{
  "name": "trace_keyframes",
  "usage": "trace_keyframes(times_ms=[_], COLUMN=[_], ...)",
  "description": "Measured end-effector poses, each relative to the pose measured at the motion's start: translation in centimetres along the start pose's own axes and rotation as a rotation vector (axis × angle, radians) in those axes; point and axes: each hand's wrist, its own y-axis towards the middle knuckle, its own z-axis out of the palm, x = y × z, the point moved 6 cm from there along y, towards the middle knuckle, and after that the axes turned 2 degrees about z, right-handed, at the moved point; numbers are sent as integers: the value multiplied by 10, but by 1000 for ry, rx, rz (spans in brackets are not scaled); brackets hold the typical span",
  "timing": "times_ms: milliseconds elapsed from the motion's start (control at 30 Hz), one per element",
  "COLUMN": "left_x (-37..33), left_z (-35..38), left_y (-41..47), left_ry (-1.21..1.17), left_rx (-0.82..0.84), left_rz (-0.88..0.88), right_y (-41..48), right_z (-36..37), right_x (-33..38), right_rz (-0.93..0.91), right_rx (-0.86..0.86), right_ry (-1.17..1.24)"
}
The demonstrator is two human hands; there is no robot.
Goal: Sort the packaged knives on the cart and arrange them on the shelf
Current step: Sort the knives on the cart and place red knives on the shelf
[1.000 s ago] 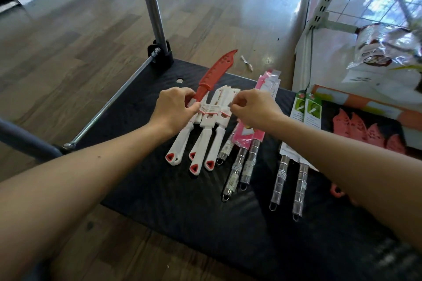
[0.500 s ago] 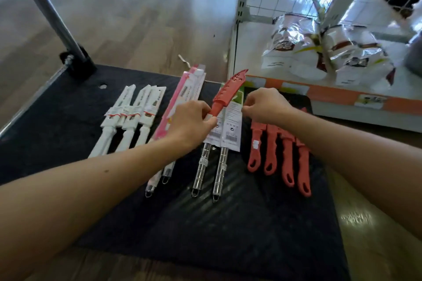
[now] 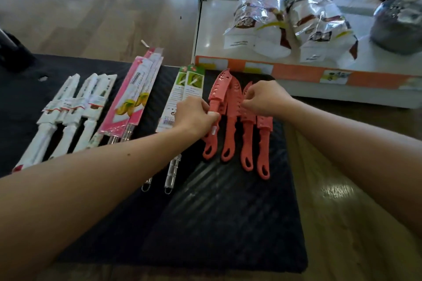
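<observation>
Packaged knives lie in groups on the black cart deck (image 3: 228, 223). At the left are three white-handled knives (image 3: 68, 116), then pink-carded knives (image 3: 132, 98), then two green-topped carded knives (image 3: 182, 93) with steel handles. At the right lie several coral-red sheathed knives (image 3: 247, 143). My left hand (image 3: 196, 114) is shut on the leftmost coral-red knife (image 3: 217, 89) at the base of its sheath. My right hand (image 3: 266, 98) pinches the sheaths of the red knives beside it. The white shelf (image 3: 212, 39) stands just beyond the cart.
On the shelf base lie two crinkled plastic-wrapped packs (image 3: 258, 20) and a dark wrapped round item (image 3: 397, 25). An orange price strip (image 3: 296, 73) runs along the shelf's front edge. A wire grid backs the shelf. Wooden floor surrounds the cart.
My left hand carried the red sheathed knife from the white group rightwards over the green-carded knives and set it at the left of the red group. My right hand moved onto the red knives.
</observation>
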Motion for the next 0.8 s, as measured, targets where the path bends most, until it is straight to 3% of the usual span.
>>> trace_keyframes(times_ms=[400, 800], left_x=[4, -17], left_z=[-1, -43], left_y=[2, 22], left_ry=[32, 149], left_rx=[56, 112], left_rz=[-24, 113], right_y=[-7, -10], right_z=[-6, -21], right_x=[-12, 11], right_rz=[57, 67], right_rx=[2, 104], right_ry=[51, -63])
